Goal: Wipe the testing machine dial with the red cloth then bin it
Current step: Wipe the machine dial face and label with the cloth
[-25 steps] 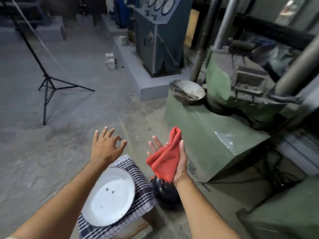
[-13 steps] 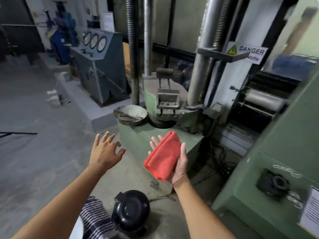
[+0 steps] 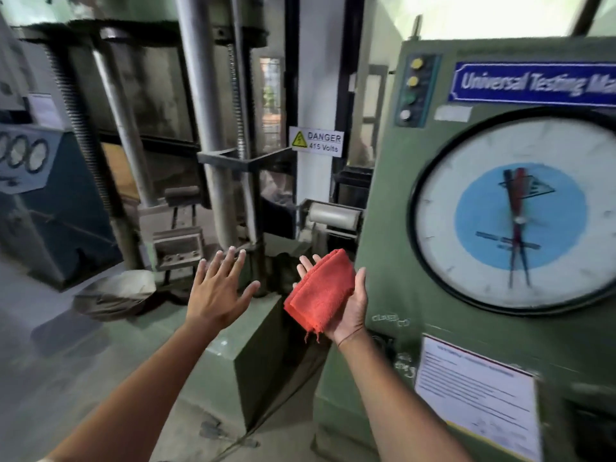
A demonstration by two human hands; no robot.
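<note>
A folded red cloth [image 3: 321, 290] lies across the palm of my right hand [image 3: 350, 306], which holds it palm-up in front of me. The testing machine's big round dial [image 3: 483, 181], white with a blue centre and red and black needles, is on the green cabinet [image 3: 393, 228] to the right of that hand, a little apart from it. My left hand [image 3: 216, 291] is raised to the left of the cloth with fingers spread and nothing in it. No bin is in view.
Steel columns and a screw of the loading frame [image 3: 213, 128] stand behind my hands. A metal pan [image 3: 115, 295] sits on the green base at left. A danger sign [image 3: 316, 141] hangs behind. A blue gauge console [image 3: 43, 201] stands far left. A paper notice [image 3: 476, 395] is below the dial.
The view has swung up and to the right, from the floor with the plate and black pot to the green cabinet and its dial. Both hands keep their pose; the cloth stays in the right palm.
</note>
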